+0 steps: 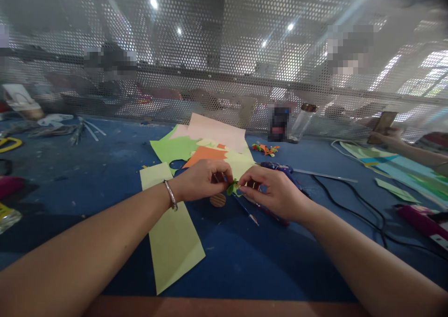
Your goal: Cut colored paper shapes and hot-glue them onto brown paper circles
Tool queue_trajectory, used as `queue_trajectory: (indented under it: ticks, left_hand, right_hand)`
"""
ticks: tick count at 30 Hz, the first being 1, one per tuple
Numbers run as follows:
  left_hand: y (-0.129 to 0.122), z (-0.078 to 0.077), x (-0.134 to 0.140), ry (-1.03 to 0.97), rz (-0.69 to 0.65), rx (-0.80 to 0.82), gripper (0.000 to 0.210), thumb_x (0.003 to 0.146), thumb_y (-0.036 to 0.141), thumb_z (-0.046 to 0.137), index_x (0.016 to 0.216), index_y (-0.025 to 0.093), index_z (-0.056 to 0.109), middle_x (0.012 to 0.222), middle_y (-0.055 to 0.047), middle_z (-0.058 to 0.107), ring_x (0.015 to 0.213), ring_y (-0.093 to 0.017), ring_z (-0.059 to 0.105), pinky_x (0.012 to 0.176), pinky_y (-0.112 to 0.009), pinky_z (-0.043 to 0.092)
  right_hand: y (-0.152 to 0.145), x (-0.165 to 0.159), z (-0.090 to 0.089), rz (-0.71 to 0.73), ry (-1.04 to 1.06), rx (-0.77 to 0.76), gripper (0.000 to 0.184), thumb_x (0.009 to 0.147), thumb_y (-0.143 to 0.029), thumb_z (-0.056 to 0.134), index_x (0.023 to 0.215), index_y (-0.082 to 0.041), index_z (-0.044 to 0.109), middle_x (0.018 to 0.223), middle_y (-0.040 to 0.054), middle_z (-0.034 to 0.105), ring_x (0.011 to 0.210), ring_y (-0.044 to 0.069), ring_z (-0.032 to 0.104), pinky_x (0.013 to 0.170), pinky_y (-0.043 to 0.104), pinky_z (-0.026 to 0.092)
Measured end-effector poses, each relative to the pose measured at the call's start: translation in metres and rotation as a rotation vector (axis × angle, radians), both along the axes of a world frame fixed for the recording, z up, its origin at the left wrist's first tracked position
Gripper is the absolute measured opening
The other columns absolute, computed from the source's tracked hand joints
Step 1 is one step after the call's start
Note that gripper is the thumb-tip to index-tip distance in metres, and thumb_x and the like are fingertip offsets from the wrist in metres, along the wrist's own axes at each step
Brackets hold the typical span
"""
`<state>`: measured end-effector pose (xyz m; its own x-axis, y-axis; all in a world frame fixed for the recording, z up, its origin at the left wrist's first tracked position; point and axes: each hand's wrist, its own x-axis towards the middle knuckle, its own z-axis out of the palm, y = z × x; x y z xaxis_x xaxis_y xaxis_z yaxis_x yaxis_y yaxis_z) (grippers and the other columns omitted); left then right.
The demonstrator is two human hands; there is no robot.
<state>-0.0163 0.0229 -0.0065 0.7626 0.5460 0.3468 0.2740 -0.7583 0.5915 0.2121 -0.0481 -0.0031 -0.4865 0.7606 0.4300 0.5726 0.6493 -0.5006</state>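
Note:
My left hand (206, 179), with a silver bangle at the wrist, pinches a small green paper piece (231, 188) between thumb and fingers. My right hand (275, 188) has its fingertips closed at the piece's other edge. Just below the fingers lies a round wooden disc (217, 200). A pen (249, 212) rests on the table between my hands. Behind my right hand is a dark blue glue gun (278, 166), partly hidden, with a long clear glue stick (325, 174) out of its back.
Coloured paper sheets (217, 128) pile up behind my hands; a pale yellow-green strip (177, 249) lies under my left forearm. Small orange and green paper shapes (266, 149) sit farther back. A black cord (350, 214) runs right. A perforated metal screen (224, 51) stands behind; another person's arm (409, 149) is at right.

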Motion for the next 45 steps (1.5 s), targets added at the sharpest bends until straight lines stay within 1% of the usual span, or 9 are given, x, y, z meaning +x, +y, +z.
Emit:
queue_trajectory:
  ticks: [6,9,11,16,20,25,32,38,45]
  left_hand:
    - [0.001,-0.001,0.0,-0.035,0.011,-0.031,0.013,0.078,0.012,0.063,0.088,0.018,0.068,0.081,-0.002,0.072,0.072,-0.013,0.068,0.066,-0.024,0.053]
    - [-0.001,-0.001,0.001,-0.062,0.042,-0.026,0.011,0.078,0.013,0.063,0.086,0.018,0.067,0.08,-0.002,0.071,0.07,-0.013,0.067,0.064,-0.024,0.053]
    - [-0.002,0.0,0.002,-0.083,0.059,-0.019,0.009,0.078,0.014,0.062,0.085,0.018,0.066,0.079,-0.002,0.07,0.069,-0.013,0.066,0.065,-0.025,0.053]
    - [-0.005,0.001,0.005,-0.153,0.07,0.003,0.008,0.078,0.014,0.062,0.084,0.018,0.066,0.083,-0.002,0.071,0.074,-0.014,0.067,0.069,-0.026,0.055]
    - [-0.007,0.004,0.006,-0.175,0.091,0.042,0.007,0.079,0.014,0.062,0.083,0.018,0.067,0.082,-0.003,0.069,0.072,-0.014,0.065,0.066,-0.026,0.053]
    - [-0.01,0.004,0.006,-0.18,0.106,0.139,0.005,0.081,0.014,0.063,0.081,0.018,0.066,0.084,-0.003,0.07,0.075,-0.015,0.065,0.068,-0.027,0.052]
    - [-0.012,0.005,0.007,-0.153,0.071,0.219,0.008,0.082,0.011,0.064,0.082,0.018,0.067,0.085,-0.003,0.069,0.078,-0.015,0.064,0.073,-0.028,0.051]
    - [-0.011,0.004,0.007,-0.166,0.052,0.274,0.01,0.081,0.008,0.063,0.081,0.017,0.066,0.083,-0.003,0.068,0.079,-0.016,0.063,0.075,-0.029,0.05]
    - [-0.011,0.001,0.008,-0.156,0.043,0.34,0.011,0.08,0.005,0.065,0.082,0.016,0.065,0.085,-0.003,0.067,0.079,-0.015,0.061,0.073,-0.028,0.049]
  right_hand:
    - [0.001,0.001,-0.001,-0.049,0.064,-0.085,0.006,0.093,-0.023,0.063,0.095,-0.021,0.068,0.086,0.0009,0.069,0.075,0.014,0.062,0.065,0.025,0.048]
    - [0.002,0.002,-0.003,-0.056,0.108,-0.124,0.011,0.093,-0.028,0.065,0.1,-0.021,0.068,0.086,0.0009,0.069,0.073,0.013,0.062,0.064,0.026,0.049]
    - [0.003,0.001,-0.004,-0.054,0.136,-0.128,0.015,0.092,-0.031,0.067,0.103,-0.021,0.066,0.088,0.0012,0.069,0.074,0.014,0.063,0.066,0.026,0.05]
    - [0.002,-0.002,-0.005,-0.074,0.172,-0.128,0.019,0.09,-0.032,0.069,0.104,-0.022,0.063,0.088,0.0015,0.069,0.076,0.015,0.064,0.07,0.028,0.052]
    - [0.002,-0.003,-0.005,-0.091,0.213,-0.093,0.013,0.09,-0.026,0.067,0.101,-0.021,0.064,0.086,0.0007,0.068,0.074,0.014,0.063,0.068,0.027,0.05]
    - [0.002,-0.005,-0.005,-0.117,0.245,-0.071,0.006,0.089,-0.022,0.066,0.095,-0.021,0.065,0.08,-0.0003,0.067,0.071,0.014,0.061,0.066,0.027,0.048]
    - [0.002,-0.007,-0.006,-0.127,0.244,-0.069,0.008,0.087,-0.022,0.066,0.095,-0.02,0.064,0.077,-0.0012,0.065,0.069,0.013,0.059,0.063,0.026,0.046]
    - [0.0,-0.008,-0.004,-0.144,0.243,-0.054,0.004,0.087,-0.019,0.064,0.091,-0.02,0.064,0.075,-0.0021,0.063,0.068,0.012,0.058,0.062,0.025,0.044]
    - [0.0,-0.009,-0.005,-0.151,0.25,-0.02,0.007,0.084,-0.014,0.063,0.089,-0.019,0.063,0.073,-0.0031,0.062,0.065,0.011,0.056,0.061,0.024,0.044]
